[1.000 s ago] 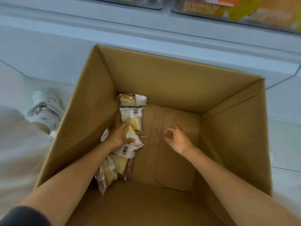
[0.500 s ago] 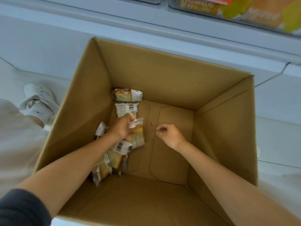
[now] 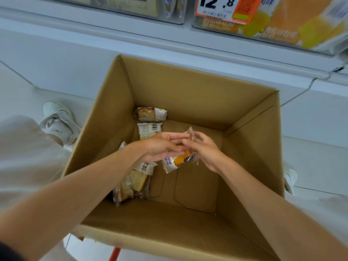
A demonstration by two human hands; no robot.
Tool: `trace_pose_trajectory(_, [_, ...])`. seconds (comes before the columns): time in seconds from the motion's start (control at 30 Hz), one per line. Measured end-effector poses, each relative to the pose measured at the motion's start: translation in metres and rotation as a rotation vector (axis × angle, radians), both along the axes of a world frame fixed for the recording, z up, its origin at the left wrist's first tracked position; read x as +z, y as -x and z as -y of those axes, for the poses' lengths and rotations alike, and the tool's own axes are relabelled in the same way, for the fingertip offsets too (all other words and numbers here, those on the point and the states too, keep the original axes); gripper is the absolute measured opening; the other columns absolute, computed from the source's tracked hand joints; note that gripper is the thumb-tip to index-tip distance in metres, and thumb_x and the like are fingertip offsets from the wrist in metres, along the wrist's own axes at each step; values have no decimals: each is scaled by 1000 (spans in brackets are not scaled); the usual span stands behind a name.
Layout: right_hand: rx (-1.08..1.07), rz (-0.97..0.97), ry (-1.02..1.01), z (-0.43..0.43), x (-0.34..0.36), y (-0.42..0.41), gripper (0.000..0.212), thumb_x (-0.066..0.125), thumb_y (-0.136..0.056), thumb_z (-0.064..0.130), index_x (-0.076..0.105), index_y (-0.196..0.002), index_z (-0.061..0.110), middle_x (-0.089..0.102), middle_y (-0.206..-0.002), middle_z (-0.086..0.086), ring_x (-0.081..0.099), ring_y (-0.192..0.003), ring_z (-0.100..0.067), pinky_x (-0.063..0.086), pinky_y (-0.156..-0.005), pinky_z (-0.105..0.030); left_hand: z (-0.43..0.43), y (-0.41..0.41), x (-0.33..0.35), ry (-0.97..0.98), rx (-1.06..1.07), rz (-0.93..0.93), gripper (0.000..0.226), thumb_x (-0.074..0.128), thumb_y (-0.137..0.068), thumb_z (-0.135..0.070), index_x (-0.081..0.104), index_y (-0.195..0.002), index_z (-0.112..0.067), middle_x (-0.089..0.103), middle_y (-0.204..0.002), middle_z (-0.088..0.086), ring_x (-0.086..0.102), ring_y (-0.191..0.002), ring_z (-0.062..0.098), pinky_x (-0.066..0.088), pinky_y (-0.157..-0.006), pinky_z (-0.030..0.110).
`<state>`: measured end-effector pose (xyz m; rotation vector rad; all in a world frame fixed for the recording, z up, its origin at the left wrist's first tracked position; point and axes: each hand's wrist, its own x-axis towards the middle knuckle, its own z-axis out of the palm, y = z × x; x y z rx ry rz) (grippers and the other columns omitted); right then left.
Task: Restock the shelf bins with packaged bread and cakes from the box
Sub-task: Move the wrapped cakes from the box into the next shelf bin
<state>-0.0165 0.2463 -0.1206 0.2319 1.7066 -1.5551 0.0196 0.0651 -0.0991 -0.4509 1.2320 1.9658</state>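
An open cardboard box (image 3: 190,91) stands on the floor below the shelf. Above its middle, both hands meet on one cake packet (image 3: 176,161), white and orange with a clear crinkled end. My left hand (image 3: 160,146) reaches in from the left and pinches the packet with fairly straight fingers. My right hand (image 3: 204,149) grips the packet's clear end from the right. More cake packets lie along the box's left wall: one in the far corner (image 3: 150,113), one beside it (image 3: 148,129), and a pile nearer me (image 3: 134,182).
Clear shelf bins (image 3: 278,21) with orange-packed cakes hang above the box, with a price tag (image 3: 224,7) on the front. White shoes stand at the left (image 3: 56,119) and the right (image 3: 291,178) of the box. The box's right half shows bare cardboard.
My left hand lifted a cake packet off the pile and brought it to the box's middle. My right hand came over and took hold of its clear end. The view tilted up toward the bins.
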Motion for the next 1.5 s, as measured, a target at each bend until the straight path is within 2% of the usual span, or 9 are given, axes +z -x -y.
trace_pose_trajectory(0.17, [-91,-41,11,-12,9,9,23,53,-97,7,62,-119,8,71,-108,-13,70,-94,-25,56,-85,-41,1,4,-6,764,400,-32,47,71,-88,-25,51,-129,-14,55,-135,8,58,-101,13,50,-85,30])
trace_pose_trajectory(0.3, [-185,1,149,-11,17,12,30,51,-99,11,57,-128,6,67,-117,-18,68,-95,-26,58,-74,-34,11,-1,-12,418,175,236,93,74,-69,-65,40,-142,-19,59,-133,4,60,-118,22,54,-92,39])
trace_pose_trajectory(0.57, [-123,182,180,-8,23,13,33,63,-91,9,58,-124,4,70,-113,-16,69,-99,-24,58,-87,-33,12,-4,-10,476,392,92,21,62,-93,-39,64,-96,-18,72,-89,2,69,-77,15,54,-63,29])
trace_pose_trajectory(0.8, [-7,187,295,-11,40,26,27,48,-97,-1,59,-120,-2,67,-117,-18,66,-105,-25,55,-93,-33,35,-14,5,506,299,51,17,64,-92,-28,63,-102,-15,71,-107,8,68,-102,20,56,-80,33])
trace_pose_trajectory(0.97, [590,-503,-332,6,59,40,20,41,-101,6,60,-108,3,69,-108,-14,63,-89,-17,53,-76,-25,43,-4,16,937,88,-392,105,88,-69,-18,25,-152,-21,37,-148,-3,37,-133,11,35,-110,32])
trace_pose_trajectory(1.07, [722,-671,-426,20,74,41,7,59,-95,19,66,-94,17,72,-87,3,66,-77,-10,53,-76,-31,32,11,36,910,-235,-650,87,87,-70,-26,43,-145,-18,47,-140,-8,42,-126,0,35,-104,22])
trace_pose_trajectory(1.17, [369,-545,-183,17,76,42,21,72,-87,29,69,-104,17,73,-96,5,68,-87,-5,53,-80,-24,32,18,34,806,-252,-551,29,78,-82,-21,70,-103,-3,69,-88,4,62,-74,5,51,-64,25])
trace_pose_trajectory(1.33, [505,-334,-307,-10,44,40,31,75,-82,34,70,-106,16,74,-106,-4,70,-96,-14,54,-91,-35,45,0,5,394,12,-102,34,69,-88,-25,61,-119,-14,69,-116,7,67,-108,19,55,-92,35])
trace_pose_trajectory(1.5, [383,-389,-443,-22,0,37,11,74,-85,28,72,-90,19,74,-88,0,71,-84,-16,57,-84,-44,48,-18,-59,698,-203,-94,54,75,-85,-23,56,-134,-17,58,-131,-1,54,-109,6,41,-82,13])
